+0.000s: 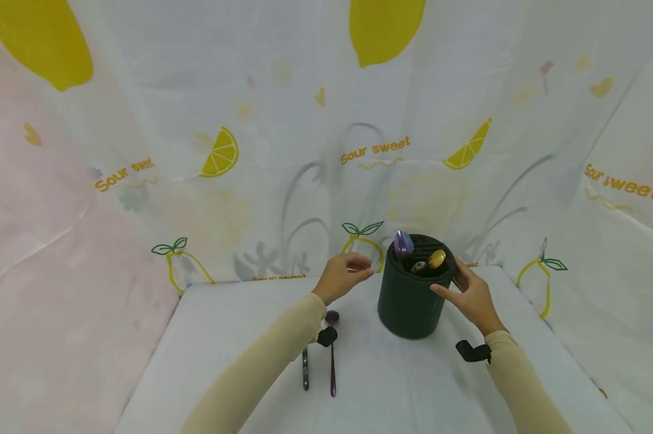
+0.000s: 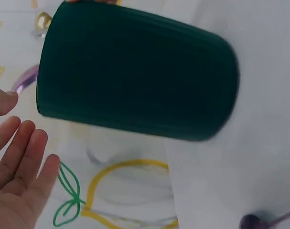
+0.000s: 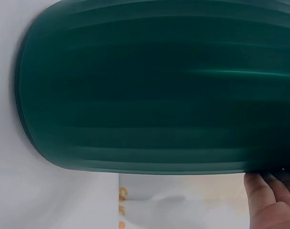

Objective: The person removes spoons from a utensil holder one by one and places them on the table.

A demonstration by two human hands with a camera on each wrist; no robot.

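A dark green utensil holder (image 1: 410,310) stands upright on the white table, right of the middle. From its slotted top stick a shiny purple-blue spoon (image 1: 403,244), a gold spoon (image 1: 437,259) and a small silver utensil end (image 1: 419,267). My right hand (image 1: 471,298) holds the holder by its upper right side, thumb in front and fingers (image 3: 266,191) against the wall farther back. Left of the holder, my left hand (image 1: 344,276) hovers with nothing in it, fingers apart from the thumb and short of the rim; the left wrist view shows its bare palm (image 2: 20,195).
Beside the left forearm lie a dark purple long-handled spoon (image 1: 333,367) and a black riveted handle (image 1: 305,369), whose far end the sleeve hides. A lemon-printed curtain (image 1: 283,199) hangs behind and along both sides of the table (image 1: 381,392).
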